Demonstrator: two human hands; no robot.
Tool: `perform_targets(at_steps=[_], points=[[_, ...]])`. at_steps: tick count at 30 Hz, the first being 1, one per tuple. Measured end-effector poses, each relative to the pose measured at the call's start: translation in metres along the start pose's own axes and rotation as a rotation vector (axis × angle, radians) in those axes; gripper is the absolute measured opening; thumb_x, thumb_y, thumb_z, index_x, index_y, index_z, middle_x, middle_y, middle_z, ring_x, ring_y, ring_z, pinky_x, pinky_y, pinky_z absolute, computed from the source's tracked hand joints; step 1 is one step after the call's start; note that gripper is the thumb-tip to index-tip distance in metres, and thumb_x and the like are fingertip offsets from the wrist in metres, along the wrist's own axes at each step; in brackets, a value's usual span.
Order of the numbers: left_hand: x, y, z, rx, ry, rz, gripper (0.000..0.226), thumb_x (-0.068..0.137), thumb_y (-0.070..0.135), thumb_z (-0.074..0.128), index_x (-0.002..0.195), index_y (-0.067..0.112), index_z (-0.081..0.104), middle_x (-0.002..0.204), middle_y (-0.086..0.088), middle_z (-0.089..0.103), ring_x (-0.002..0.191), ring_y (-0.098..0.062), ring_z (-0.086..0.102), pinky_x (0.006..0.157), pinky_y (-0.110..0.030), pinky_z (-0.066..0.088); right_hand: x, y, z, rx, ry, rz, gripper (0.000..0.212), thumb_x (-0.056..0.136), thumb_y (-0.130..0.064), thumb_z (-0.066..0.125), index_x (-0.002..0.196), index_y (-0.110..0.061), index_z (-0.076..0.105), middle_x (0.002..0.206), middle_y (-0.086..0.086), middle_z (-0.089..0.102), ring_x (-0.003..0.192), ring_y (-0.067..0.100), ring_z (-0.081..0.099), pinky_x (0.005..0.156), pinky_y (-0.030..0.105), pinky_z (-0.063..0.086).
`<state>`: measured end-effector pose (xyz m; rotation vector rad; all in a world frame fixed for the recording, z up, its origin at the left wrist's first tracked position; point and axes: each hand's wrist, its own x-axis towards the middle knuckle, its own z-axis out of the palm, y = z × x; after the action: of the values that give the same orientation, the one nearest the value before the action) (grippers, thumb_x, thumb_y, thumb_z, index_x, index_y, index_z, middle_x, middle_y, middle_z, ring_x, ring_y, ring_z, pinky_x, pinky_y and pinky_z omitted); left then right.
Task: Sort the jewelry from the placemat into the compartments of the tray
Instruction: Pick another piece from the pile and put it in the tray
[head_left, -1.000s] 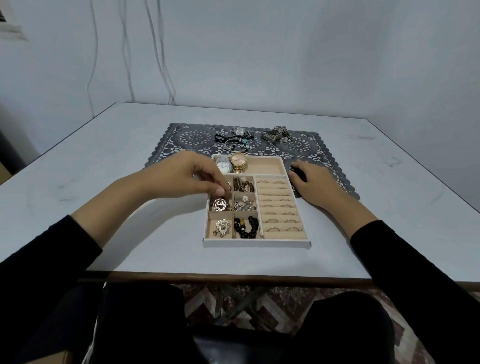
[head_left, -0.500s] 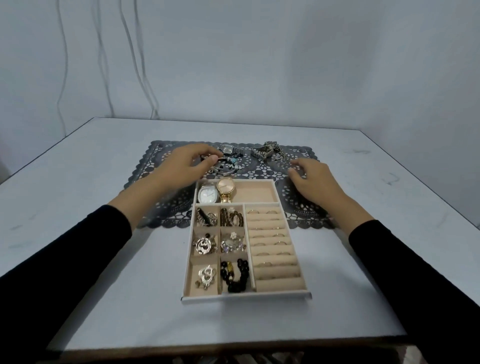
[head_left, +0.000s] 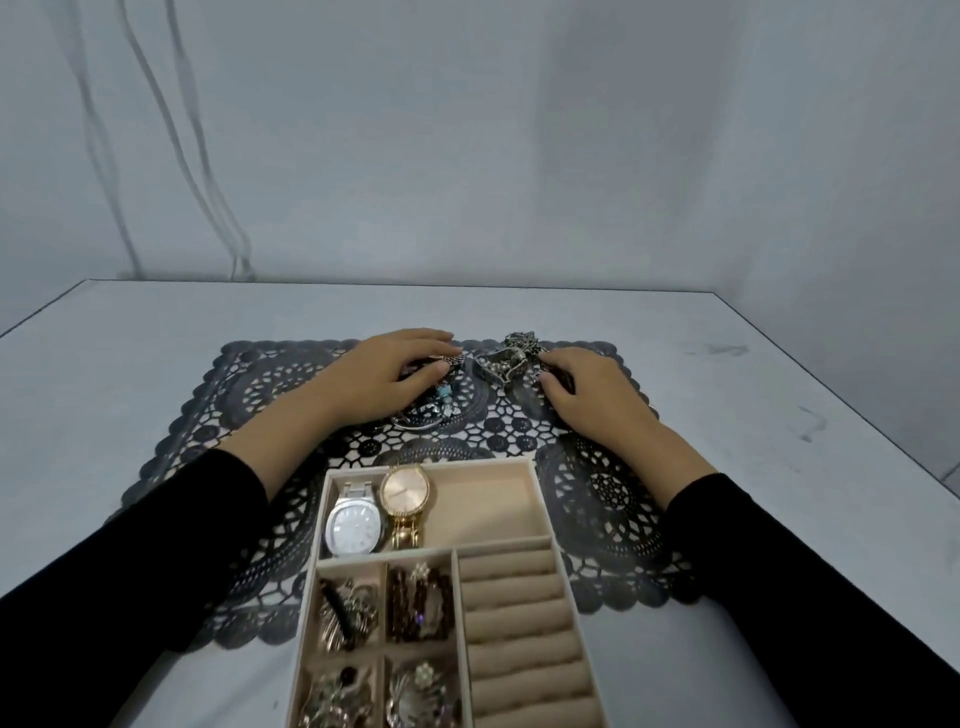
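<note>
A dark lace placemat (head_left: 597, 499) lies on the white table. At its far edge my left hand (head_left: 374, 379) reaches over a small silver watch (head_left: 450, 358) and pinches it between thumb and fingers. A tangle of bracelets with turquoise beads (head_left: 439, 405) lies under that hand. To the right, my right hand (head_left: 592, 400) rests on the mat, its fingertips touching an ornate silver jewelry piece (head_left: 511, 358). The beige tray (head_left: 537, 483) sits in front, with a silver watch (head_left: 356, 525) and a gold watch (head_left: 405, 493) in its top compartment. Its small left compartments hold brooches and beads.
The tray's right side has padded ring rolls (head_left: 519, 613). The white table (head_left: 753, 415) reaches a grey wall behind, where cables (head_left: 156, 104) hang at the left. The table's right edge runs diagonally at far right.
My left hand left the tray's small compartments and moved up to the far edge of the mat, onto the small watch. My right hand moved forward to the ornate silver piece. The camera came closer.
</note>
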<state>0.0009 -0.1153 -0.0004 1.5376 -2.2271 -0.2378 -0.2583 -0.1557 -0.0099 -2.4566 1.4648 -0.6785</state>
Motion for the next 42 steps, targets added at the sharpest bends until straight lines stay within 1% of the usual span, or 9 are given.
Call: perform_targets(at_steps=[5, 8, 11, 16, 22, 27, 36, 40, 42], points=[[0.025, 0.006, 0.004, 0.015, -0.039, 0.098, 0.037, 0.101, 0.041, 0.043, 0.135, 0.036, 0.055, 0.143, 0.014, 0.049, 0.131, -0.003, 0.043, 0.107, -0.024, 0.033, 0.010, 0.007, 0.002, 0.057, 0.013, -0.005, 0.033, 0.096, -0.024, 0.051, 0.127, -0.018, 0.060, 0.128, -0.003, 0.061, 0.121, 0.011, 0.051, 0.099, 0.020, 0.034], [0.035, 0.012, 0.006, 0.025, -0.075, 0.156, 0.036, 0.101, 0.040, 0.044, 0.135, 0.037, 0.055, 0.140, 0.018, 0.052, 0.127, 0.002, 0.045, 0.105, -0.022, 0.035, 0.013, 0.010, 0.002, 0.089, 0.034, 0.001, 0.029, 0.095, -0.021, 0.053, 0.122, -0.020, 0.063, 0.123, -0.006, 0.063, 0.118, 0.009, 0.053, 0.092, 0.013, 0.031], [0.036, 0.011, 0.008, 0.055, -0.097, 0.174, 0.034, 0.100, 0.041, 0.046, 0.131, 0.037, 0.060, 0.137, 0.019, 0.055, 0.126, 0.004, 0.046, 0.105, -0.024, 0.038, 0.013, 0.016, 0.001, 0.114, 0.050, -0.020, 0.025, 0.093, -0.018, 0.056, 0.116, -0.019, 0.067, 0.117, -0.005, 0.066, 0.113, 0.009, 0.055, 0.093, 0.015, 0.034], [0.034, 0.002, 0.006, -0.013, -0.035, 0.162, 0.029, 0.099, 0.037, 0.051, 0.119, 0.029, 0.070, 0.124, 0.016, 0.065, 0.112, 0.006, 0.056, 0.097, -0.026, 0.048, 0.009, 0.018, -0.001, 0.179, 0.121, -0.029, 0.019, 0.090, -0.016, 0.062, 0.105, -0.021, 0.072, 0.106, -0.004, 0.065, 0.099, 0.011, 0.057, 0.091, 0.026, 0.045], [0.045, 0.012, 0.013, -0.022, -0.023, 0.119, 0.026, 0.097, 0.036, 0.055, 0.111, 0.023, 0.073, 0.117, 0.010, 0.067, 0.106, -0.006, 0.060, 0.097, -0.033, 0.048, 0.011, 0.019, 0.003, 0.154, 0.105, -0.033, 0.015, 0.089, -0.019, 0.065, 0.099, -0.021, 0.076, 0.103, -0.003, 0.062, 0.099, 0.008, 0.052, 0.079, 0.002, 0.031], [0.057, 0.021, 0.016, -0.072, 0.000, 0.027, 0.020, 0.092, 0.032, 0.064, 0.103, 0.021, 0.076, 0.111, 0.007, 0.069, 0.100, -0.008, 0.061, 0.093, -0.031, 0.048, 0.013, 0.019, 0.003, 0.185, 0.115, -0.007, 0.013, 0.087, -0.018, 0.067, 0.096, -0.021, 0.076, 0.099, -0.006, 0.060, 0.096, 0.006, 0.052, 0.077, -0.003, 0.030], [0.069, 0.035, 0.014, -0.213, -0.038, -0.153, 0.002, 0.080, 0.031, 0.077, 0.083, 0.030, 0.078, 0.095, 0.010, 0.073, 0.092, -0.002, 0.064, 0.085, -0.023, 0.050, 0.016, 0.016, 0.001, 0.203, 0.073, 0.044, 0.015, 0.087, -0.023, 0.068, 0.100, -0.023, 0.075, 0.095, -0.008, 0.055, 0.092, 0.004, 0.049, 0.074, -0.002, 0.031], [0.068, 0.035, 0.010, -0.265, -0.080, -0.222, 0.011, 0.076, 0.022, 0.079, 0.078, 0.032, 0.078, 0.088, 0.016, 0.073, 0.085, 0.005, 0.062, 0.074, -0.017, 0.046, 0.017, 0.016, 0.000, 0.222, 0.077, 0.065, 0.012, 0.086, -0.023, 0.068, 0.097, -0.024, 0.075, 0.095, -0.008, 0.055, 0.094, 0.006, 0.050, 0.079, 0.015, 0.034], [0.068, 0.036, 0.006, -0.265, -0.111, -0.254, 0.014, 0.076, 0.018, 0.078, 0.081, 0.031, 0.079, 0.081, 0.018, 0.072, 0.074, 0.009, 0.060, 0.066, -0.013, 0.044, 0.016, 0.016, 0.001, 0.226, 0.078, 0.063, 0.015, 0.087, -0.023, 0.068, 0.100, -0.024, 0.074, 0.095, -0.010, 0.053, 0.094, 0.005, 0.049, 0.077, 0.012, 0.033]])
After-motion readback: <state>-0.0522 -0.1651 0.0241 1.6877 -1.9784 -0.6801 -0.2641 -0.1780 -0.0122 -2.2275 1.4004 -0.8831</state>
